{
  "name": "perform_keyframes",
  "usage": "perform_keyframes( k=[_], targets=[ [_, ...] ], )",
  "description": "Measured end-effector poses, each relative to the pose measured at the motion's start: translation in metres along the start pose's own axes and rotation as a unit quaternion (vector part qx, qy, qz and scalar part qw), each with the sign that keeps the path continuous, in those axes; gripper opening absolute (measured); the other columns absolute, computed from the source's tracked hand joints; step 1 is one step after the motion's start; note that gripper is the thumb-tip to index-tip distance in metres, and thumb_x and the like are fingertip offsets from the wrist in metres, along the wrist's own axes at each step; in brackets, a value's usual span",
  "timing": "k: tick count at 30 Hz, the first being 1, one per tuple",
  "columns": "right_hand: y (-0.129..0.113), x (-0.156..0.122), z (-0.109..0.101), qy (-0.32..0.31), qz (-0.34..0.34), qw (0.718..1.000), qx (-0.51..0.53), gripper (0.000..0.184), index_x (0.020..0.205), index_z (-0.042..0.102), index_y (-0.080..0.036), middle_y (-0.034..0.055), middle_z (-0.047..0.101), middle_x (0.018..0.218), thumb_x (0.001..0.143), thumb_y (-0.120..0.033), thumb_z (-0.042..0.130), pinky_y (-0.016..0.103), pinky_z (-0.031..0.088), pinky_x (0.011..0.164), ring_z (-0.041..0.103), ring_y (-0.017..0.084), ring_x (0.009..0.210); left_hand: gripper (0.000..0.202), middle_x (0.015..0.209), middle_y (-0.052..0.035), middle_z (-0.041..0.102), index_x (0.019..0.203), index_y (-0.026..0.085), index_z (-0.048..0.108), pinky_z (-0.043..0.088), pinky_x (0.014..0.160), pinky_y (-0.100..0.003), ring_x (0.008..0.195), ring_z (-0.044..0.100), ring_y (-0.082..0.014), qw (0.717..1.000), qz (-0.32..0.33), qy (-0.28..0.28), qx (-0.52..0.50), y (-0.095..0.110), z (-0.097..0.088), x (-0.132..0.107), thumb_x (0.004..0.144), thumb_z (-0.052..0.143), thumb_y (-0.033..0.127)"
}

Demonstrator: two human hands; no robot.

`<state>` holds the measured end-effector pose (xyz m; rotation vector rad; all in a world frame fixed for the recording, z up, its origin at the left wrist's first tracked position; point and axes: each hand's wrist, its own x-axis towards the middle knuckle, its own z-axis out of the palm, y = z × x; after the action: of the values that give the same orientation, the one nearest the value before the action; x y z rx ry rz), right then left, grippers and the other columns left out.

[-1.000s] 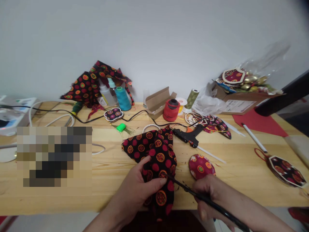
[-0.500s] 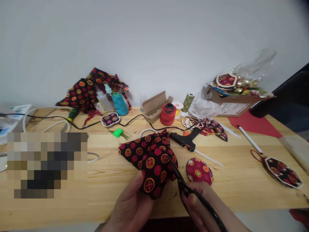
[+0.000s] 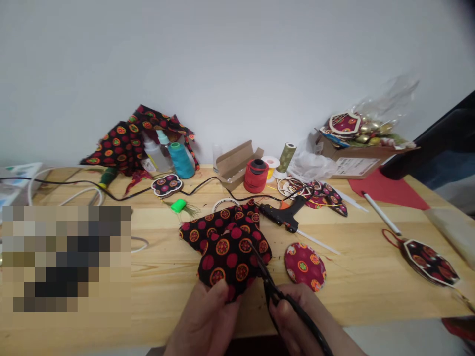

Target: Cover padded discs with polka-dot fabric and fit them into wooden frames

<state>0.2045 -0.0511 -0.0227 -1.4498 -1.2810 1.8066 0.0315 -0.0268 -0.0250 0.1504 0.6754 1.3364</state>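
Note:
My left hand [image 3: 208,321] pinches the near edge of a black cloth with red and orange dots [image 3: 222,242] that lies bunched on the wooden table [image 3: 156,291]. In my right hand [image 3: 297,321] I grip black scissors [image 3: 274,291], whose blades point up and left into the cloth's right side. Just right of the blades lies a round red fabric-covered disc [image 3: 305,265].
Behind the cloth lie a black glue gun [image 3: 284,216] with its cord, a red thread spool [image 3: 255,176], a teal spool [image 3: 181,159], an open small carton [image 3: 235,163] and more dotted fabric [image 3: 126,141]. A cardboard box of ornaments [image 3: 356,148], red paper, a white pen and an octagonal piece [image 3: 430,262] lie to the right.
The scissors swung from pointing left across the cloth to pointing up into its right side. My left hand slid back to the cloth's near edge, and the cloth now lies flatter on the table.

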Motion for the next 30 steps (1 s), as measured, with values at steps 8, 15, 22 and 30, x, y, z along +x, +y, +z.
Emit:
perform_keyframes(
  k=[8,15,22,30],
  targets=[
    [-0.001,0.009,-0.008,-0.064,0.001,0.997,-0.041,0.066,0.075,0.048,-0.021,-0.0051,0.038,0.057,0.073,-0.086,0.038,0.024,0.023,0.043,0.033,0.009,0.049,0.044,0.106,-0.0078,0.074,0.120,0.019,0.064,0.053,0.090,-0.036,0.100,0.067,-0.0229,0.994,-0.002,0.069,0.080,0.004,0.010,0.008,0.077,0.073,0.022],
    [-0.001,0.013,-0.010,-0.098,-0.014,0.994,-0.049,0.066,0.064,0.042,-0.021,-0.0074,0.028,0.053,0.070,-0.086,0.044,0.025,0.016,0.043,0.023,0.007,0.048,0.015,0.082,-0.0046,0.074,0.087,0.014,0.073,0.054,0.064,-0.023,0.072,0.067,-0.0153,0.986,-0.055,0.072,0.139,0.004,0.013,0.014,0.075,0.076,0.023],
    [-0.005,0.015,-0.008,-0.119,-0.011,0.992,-0.042,0.062,0.058,0.042,-0.020,-0.0068,0.029,0.051,0.074,-0.080,0.049,0.023,0.014,0.040,0.023,0.006,0.046,0.026,0.080,-0.0032,0.075,0.085,0.015,0.073,0.052,0.053,-0.021,0.068,0.068,-0.0157,0.984,-0.043,0.131,0.117,0.006,0.016,0.016,0.062,0.084,0.017],
    [0.002,0.005,-0.011,-0.091,0.026,0.993,-0.076,0.066,0.077,0.056,-0.018,-0.0043,0.043,0.056,0.075,-0.083,0.041,0.020,0.027,0.042,0.038,0.009,0.049,0.022,0.078,-0.0012,0.076,0.080,0.018,0.075,0.053,0.054,-0.020,0.068,0.068,-0.0147,0.984,-0.037,0.132,0.115,0.007,0.015,0.017,0.061,0.085,0.017]
  ],
)
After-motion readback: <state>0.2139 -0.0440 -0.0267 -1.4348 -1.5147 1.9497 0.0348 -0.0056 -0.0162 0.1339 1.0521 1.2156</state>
